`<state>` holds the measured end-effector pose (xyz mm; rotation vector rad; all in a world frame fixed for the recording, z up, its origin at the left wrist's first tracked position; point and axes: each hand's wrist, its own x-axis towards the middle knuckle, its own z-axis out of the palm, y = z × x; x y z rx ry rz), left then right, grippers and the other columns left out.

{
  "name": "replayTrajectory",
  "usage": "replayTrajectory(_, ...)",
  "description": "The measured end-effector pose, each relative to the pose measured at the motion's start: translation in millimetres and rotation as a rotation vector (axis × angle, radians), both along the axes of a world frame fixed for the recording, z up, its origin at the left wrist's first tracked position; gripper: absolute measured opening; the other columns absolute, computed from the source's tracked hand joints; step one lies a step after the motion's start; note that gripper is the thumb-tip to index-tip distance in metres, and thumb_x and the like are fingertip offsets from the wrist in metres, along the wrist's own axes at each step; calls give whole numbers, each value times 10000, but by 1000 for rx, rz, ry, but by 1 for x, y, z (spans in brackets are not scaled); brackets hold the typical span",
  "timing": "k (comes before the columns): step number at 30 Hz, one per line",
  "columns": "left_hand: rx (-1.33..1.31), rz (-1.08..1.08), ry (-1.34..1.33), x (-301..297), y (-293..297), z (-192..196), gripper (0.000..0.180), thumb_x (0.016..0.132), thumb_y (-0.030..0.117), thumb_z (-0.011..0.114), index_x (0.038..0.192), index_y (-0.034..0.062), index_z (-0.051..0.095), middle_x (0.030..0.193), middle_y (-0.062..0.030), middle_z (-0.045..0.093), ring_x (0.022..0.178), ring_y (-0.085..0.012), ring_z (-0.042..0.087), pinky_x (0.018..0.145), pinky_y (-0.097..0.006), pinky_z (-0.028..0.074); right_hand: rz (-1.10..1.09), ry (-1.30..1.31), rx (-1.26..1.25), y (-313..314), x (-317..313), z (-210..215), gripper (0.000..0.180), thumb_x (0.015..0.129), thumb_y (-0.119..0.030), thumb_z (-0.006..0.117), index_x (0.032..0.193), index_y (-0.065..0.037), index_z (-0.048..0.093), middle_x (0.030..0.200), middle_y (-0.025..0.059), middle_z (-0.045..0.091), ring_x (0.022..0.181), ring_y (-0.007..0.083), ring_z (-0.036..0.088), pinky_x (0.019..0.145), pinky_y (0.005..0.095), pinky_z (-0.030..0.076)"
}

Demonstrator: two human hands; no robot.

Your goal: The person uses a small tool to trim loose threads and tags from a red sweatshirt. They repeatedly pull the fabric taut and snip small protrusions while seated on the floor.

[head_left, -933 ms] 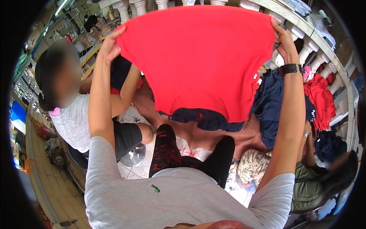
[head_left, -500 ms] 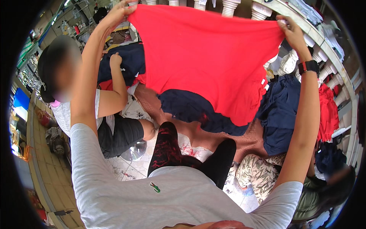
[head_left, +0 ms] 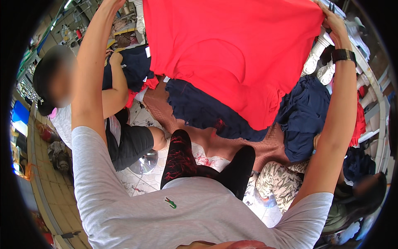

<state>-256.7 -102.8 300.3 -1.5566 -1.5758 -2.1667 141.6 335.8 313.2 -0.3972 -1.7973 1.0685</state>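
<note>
A wide red garment (head_left: 186,37) hangs spread out in front of me, a curved seam or opening showing in its middle. My right hand (head_left: 335,23) is closed on its upper right corner; a small dark pointed tool (head_left: 331,7) sticks up by the fingers, its kind unclear. At the top edge of the view, my left hand (head_left: 115,3) is partly cut off, on the side where the garment's upper left is held up. Beneath the garment's lower edge lies dark navy cloth (head_left: 195,103) on a brown textured cover (head_left: 224,145).
A person (head_left: 54,87) at my left handles navy cloth (head_left: 134,62). Another person (head_left: 352,199) sits low at my right. More navy garments (head_left: 304,112) and red cloth (head_left: 360,124) lie by the white balusters (head_left: 317,54) at the right. A tiled floor (head_left: 145,182) shows below.
Both my hands have risen and moved apart, the left one partly out of view. The red garment has gone up with them, and its curved opening now shows in the middle.
</note>
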Motion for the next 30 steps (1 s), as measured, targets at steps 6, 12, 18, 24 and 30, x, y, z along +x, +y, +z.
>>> replayTrajectory(6,-22,162,65,6,-19,9,374,1002,6,554,1372,34,596,1273,-101,688,1102,-177,672,923,-327,557,97,-87,42,-81,24,4,304,889,-194,769,1170,-86,729,653,-79,549,511,47,374,484,237,299)
replayTrajectory(12,32,133,97,12,-33,19,366,994,-2,572,1355,44,608,1233,-102,696,1041,-177,692,883,-323,574,-223,-111,432,-75,25,5,328,879,-194,770,1182,-72,739,827,-31,673,697,74,539,624,246,413)
replayTrajectory(18,66,92,63,27,-44,27,358,999,9,575,1353,51,611,1218,-95,699,1037,-186,695,867,-337,578,-284,-85,554,-24,39,10,332,910,-266,751,1193,-93,751,948,-5,729,883,99,634,769,250,484)
replayTrajectory(24,47,90,84,48,-64,29,388,1003,52,588,1390,33,585,1242,-98,697,1096,-183,676,907,-338,561,-277,110,364,-62,43,-4,366,890,-347,790,1205,-162,770,753,-129,568,608,-6,372,541,199,273)
replayTrajectory(30,-174,105,135,17,-19,-21,410,948,105,659,1353,46,635,1181,-33,729,1054,-133,669,870,-280,523,-560,-189,536,15,17,-44,442,859,-525,770,985,-101,791,835,20,727,766,107,629,719,288,469)
